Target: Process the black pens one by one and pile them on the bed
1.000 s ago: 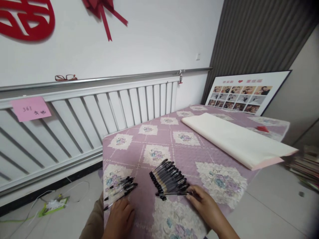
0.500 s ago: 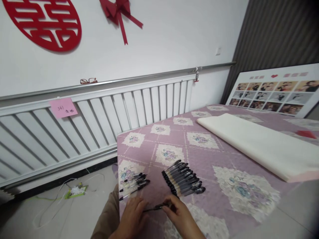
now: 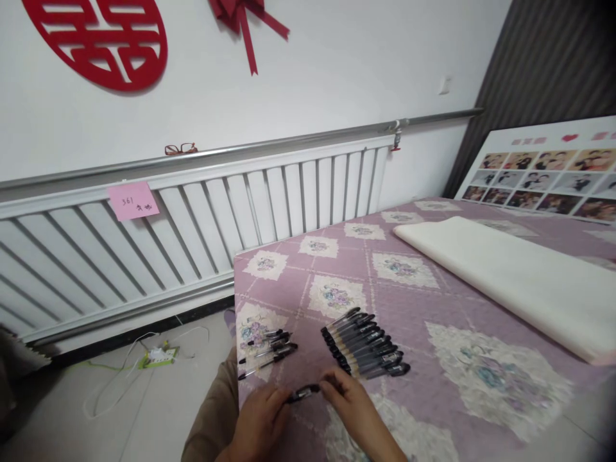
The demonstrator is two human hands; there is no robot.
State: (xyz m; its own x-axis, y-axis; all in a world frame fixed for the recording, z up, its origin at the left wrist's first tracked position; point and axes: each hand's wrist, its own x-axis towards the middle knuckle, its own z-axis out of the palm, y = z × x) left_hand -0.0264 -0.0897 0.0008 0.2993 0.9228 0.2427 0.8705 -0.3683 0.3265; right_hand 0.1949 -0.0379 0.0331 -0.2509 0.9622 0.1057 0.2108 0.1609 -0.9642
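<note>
Spanning the gap between the two hands, a black-capped gel pen (image 3: pixel 304 393) lies nearly crosswise to the person, its long axis running from the left fingers to the right fingertips and angling slightly away towards the right. The left hand (image 3: pixel 262 420) is partly closed, palm down, with one end of the pen tucked between thumb and curled fingers; that end is hidden. The right hand (image 3: pixel 353 404) has thumb and forefinger drawn together in a pinch at the other end, the remaining fingers loosely bent. Neither hand is clearly nearer, since each has an end.

Just beyond the right hand, a slanting row of pens (image 3: pixel 363 343) lies side by side on the floral tablecloth (image 3: pixel 332 256), touching or nearly so, dark caps pointing right and away from the person. Their axes tilt more steeply away than that of the held pen. Just beyond the left hand, near the table's left edge, a smaller group of loose pens (image 3: pixel 269 353) points much the same way, less evenly spaced. The held pen sits closer to the person than both groups, across the opening between them.
</note>
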